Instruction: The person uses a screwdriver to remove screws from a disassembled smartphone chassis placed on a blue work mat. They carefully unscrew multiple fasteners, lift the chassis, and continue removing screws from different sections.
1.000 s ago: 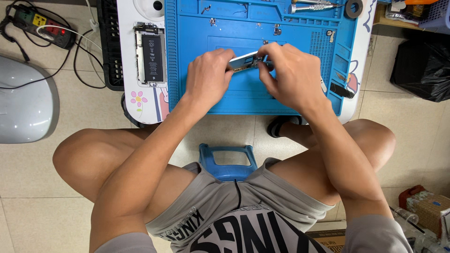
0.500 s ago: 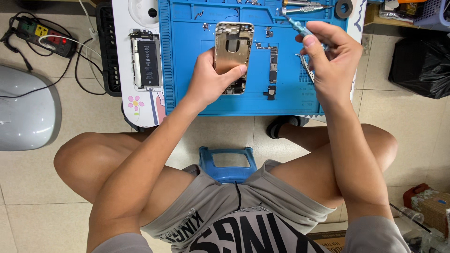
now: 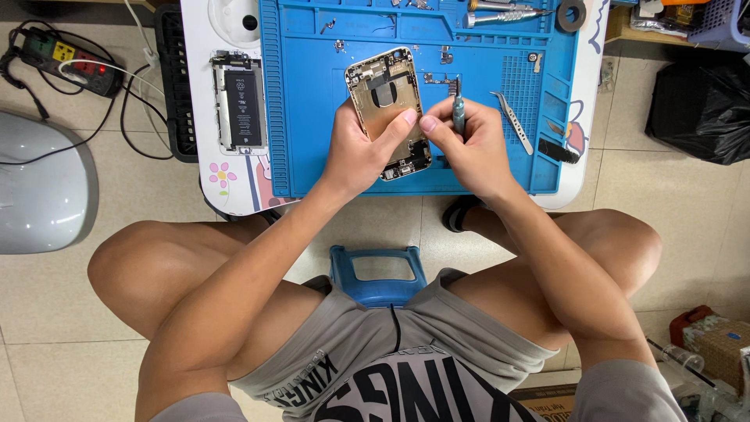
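Near the desk's (image 3: 195,94) left edge lies a detached phone screen (image 3: 239,101), just beside the blue mat (image 3: 312,117). At the mat's middle, the left hand (image 3: 361,148) clamps an opened phone housing (image 3: 388,109), tilted. The right hand (image 3: 467,144) pinches a screwdriver (image 3: 458,109) upright just beside it; tweezers (image 3: 514,121) lie toward the right edge.

White table (image 3: 205,168) (blue mat (image 3: 312,117) atop)

phone shell (image 3: 388,109) btm hidden by left hand (image 3: 361,152) | screwdriver (image 3: 458,115) tip unseen
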